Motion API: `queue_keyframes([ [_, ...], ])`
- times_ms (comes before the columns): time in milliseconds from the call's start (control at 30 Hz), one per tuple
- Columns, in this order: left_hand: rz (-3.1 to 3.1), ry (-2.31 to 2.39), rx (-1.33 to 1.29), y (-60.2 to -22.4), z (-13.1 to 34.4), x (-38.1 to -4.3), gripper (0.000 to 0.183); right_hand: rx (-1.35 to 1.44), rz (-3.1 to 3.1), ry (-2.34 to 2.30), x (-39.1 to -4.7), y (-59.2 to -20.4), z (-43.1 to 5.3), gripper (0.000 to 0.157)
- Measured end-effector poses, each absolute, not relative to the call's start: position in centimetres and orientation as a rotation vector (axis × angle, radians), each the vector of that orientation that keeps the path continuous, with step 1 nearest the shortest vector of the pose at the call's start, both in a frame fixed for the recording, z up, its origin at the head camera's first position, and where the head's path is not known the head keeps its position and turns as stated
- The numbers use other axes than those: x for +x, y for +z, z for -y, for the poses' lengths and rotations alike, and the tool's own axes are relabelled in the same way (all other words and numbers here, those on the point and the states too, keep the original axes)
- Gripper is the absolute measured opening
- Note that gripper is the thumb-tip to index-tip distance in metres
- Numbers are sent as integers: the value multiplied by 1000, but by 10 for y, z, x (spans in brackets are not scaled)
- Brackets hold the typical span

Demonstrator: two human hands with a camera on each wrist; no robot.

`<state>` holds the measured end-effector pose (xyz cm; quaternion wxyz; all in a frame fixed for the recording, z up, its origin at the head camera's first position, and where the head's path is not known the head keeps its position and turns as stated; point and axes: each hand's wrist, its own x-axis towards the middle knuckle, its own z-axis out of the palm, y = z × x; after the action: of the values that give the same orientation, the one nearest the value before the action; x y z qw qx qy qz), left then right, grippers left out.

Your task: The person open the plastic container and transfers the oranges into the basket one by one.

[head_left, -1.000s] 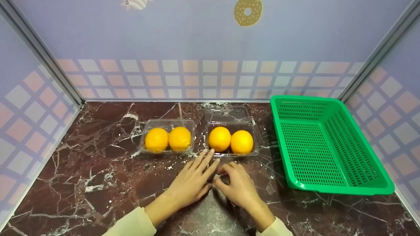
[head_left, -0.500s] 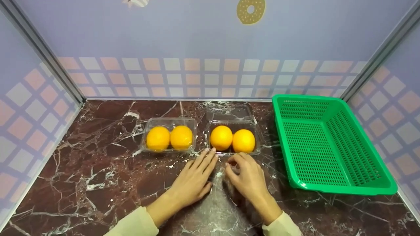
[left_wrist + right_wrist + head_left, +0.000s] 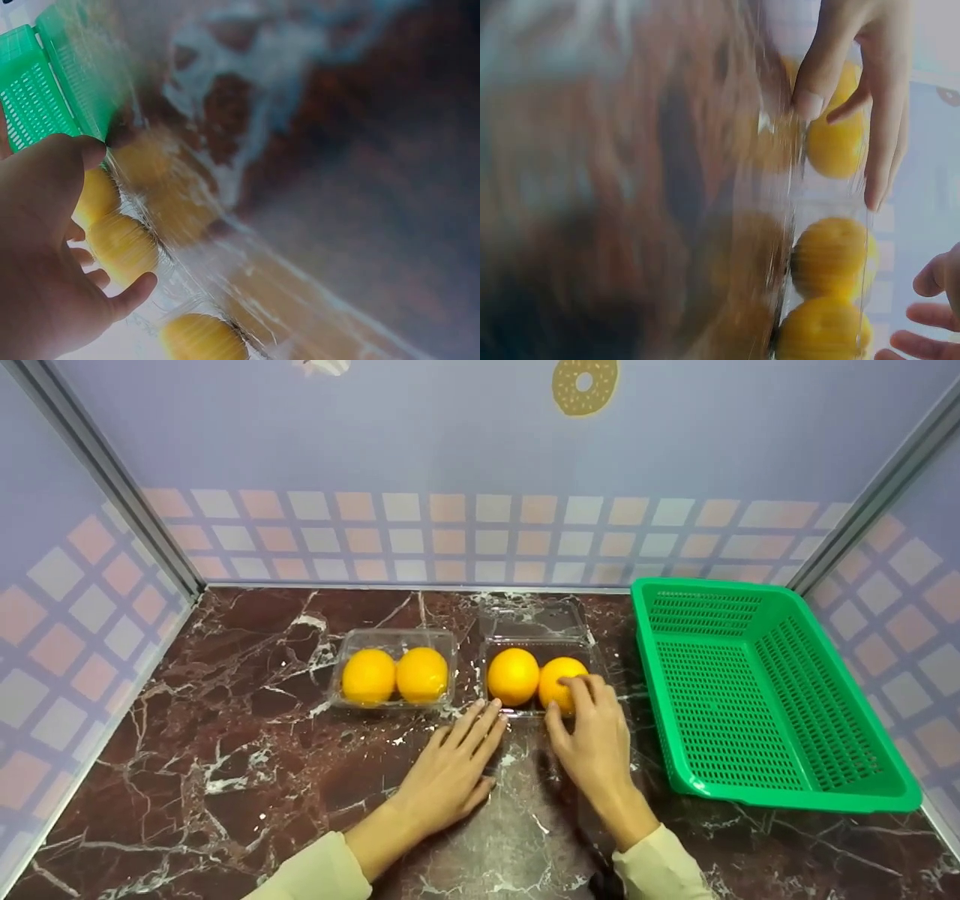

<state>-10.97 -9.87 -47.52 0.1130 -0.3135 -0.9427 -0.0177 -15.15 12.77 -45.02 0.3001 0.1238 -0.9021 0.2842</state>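
Note:
Two clear plastic clamshell boxes each hold two oranges. The left box [image 3: 397, 639] has its lid down; the right box's lid [image 3: 532, 622] lies folded back. My left hand [image 3: 448, 776] lies with straight, spread fingers, its fingertips at the right box's front edge. My right hand [image 3: 596, 742] hovers over that box with loosely bent fingers, overlapping the right-hand orange [image 3: 553, 679] in the head view. In the right wrist view, a gap shows between my right fingers [image 3: 924, 313] and the oranges [image 3: 829, 330]. The other orange [image 3: 514, 676] sits beside it.
A green perforated plastic basket [image 3: 739, 801] stands on the right of the dark marbled tabletop [image 3: 187, 750]. A patterned wall panel [image 3: 450, 450] rises along the back, with side panels at left and right.
My right hand has moved forward and right, from beside my left hand to over the right-hand orange, its fingers opening apart. My left hand has stayed at the box's front edge.

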Motion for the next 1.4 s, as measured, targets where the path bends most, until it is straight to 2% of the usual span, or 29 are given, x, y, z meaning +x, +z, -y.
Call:
queue_keyframes([
  [200, 2781, -35, -916, -475, 97, -111, 82, 266, 2493, 740, -163, -450, -134, 48],
  [467, 2790, -1, -903, -477, 98, -111, 90, 248, 2552, 691, -170, -450, -131, 56],
  [833, 2762, 101, -886, -476, 98, -112, 95, 189, 2669, 727, -181, -449, -132, 78],
  [1400, 2794, 106, -887, -476, 96, -112, 95, 50, 2820, 723, -186, -439, -129, 76],
])
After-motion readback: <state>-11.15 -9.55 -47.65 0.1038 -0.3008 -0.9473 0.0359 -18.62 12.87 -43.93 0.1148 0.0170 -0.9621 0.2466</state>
